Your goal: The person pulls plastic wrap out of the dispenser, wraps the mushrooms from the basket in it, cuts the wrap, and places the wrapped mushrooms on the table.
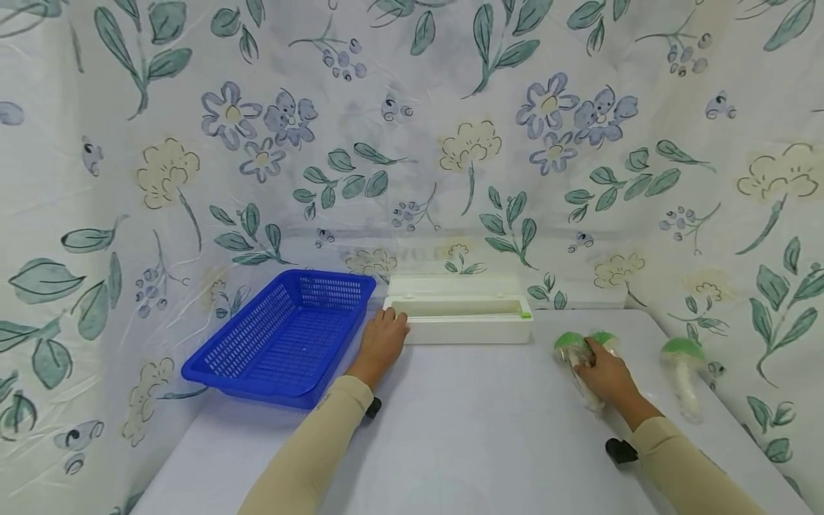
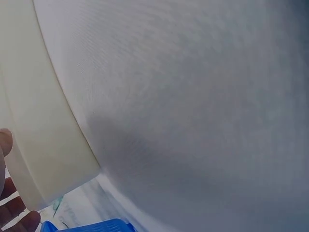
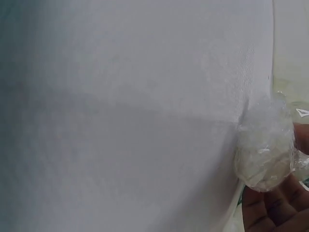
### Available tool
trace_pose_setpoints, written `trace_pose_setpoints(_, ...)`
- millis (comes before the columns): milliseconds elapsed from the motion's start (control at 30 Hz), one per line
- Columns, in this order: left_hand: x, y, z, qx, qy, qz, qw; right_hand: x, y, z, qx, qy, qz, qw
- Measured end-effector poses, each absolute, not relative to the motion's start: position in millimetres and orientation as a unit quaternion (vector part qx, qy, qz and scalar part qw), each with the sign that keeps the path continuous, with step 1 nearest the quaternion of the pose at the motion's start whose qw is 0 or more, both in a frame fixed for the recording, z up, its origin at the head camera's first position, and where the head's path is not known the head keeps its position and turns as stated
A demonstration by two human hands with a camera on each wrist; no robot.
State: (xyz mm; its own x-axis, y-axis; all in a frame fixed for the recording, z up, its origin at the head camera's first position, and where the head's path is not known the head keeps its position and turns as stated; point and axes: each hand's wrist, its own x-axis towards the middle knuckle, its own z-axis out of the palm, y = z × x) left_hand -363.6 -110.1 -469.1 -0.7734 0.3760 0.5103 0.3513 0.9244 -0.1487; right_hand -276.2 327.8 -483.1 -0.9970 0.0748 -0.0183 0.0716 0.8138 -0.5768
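Note:
A long white box [image 1: 466,331] stands at the back of the table with its lid [image 1: 453,286] raised behind it. My left hand [image 1: 381,343] grips the box's left end. In the left wrist view the thumb [image 2: 6,141] lies at the box's edge and the fingers [image 2: 19,215] are around its end. My right hand [image 1: 608,375] holds a clear-wrapped item [image 1: 570,343] with a rounded green top and a pale stem. In the right wrist view its wrapped end [image 3: 264,150] sits between thumb and fingers. A second green top [image 1: 606,340] shows just behind the hand.
A blue perforated basket [image 1: 283,343] stands left of the box. Another green-topped wrapped item [image 1: 684,375] lies near the table's right edge. A floral sheet [image 1: 418,143] hangs close behind the white table [image 1: 463,429]. A small black object [image 1: 621,450] is beside the right wrist.

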Motion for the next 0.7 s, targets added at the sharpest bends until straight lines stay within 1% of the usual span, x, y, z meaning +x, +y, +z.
trace_pose_setpoints(133, -362, -107, -466, -0.186, -0.946, 0.022, 0.266, -277, 331, -477, -0.017, -0.956, 0.291, -0.014)
trace_pose_setpoints(300, -360, -104, -460, -0.183, -0.947, 0.018, 0.263, -278, 333, -467, -0.002, -0.967, 0.256, -0.012)
trace_pose_setpoints(467, -348, -103, -450, -0.185, -0.95, 0.021, 0.252, -274, 330, -457, -0.001, -0.98, 0.198, 0.016)
trace_pose_setpoints(567, -336, -105, -445, -0.197, -0.946, 0.016, 0.257, -270, 328, -451, 0.003, -0.984, 0.175, 0.036)
trace_pose_setpoints(700, -319, -109, -443, -0.223, -0.937, 0.008, 0.269, -265, 325, -449, 0.008, -0.983, 0.176, 0.046)
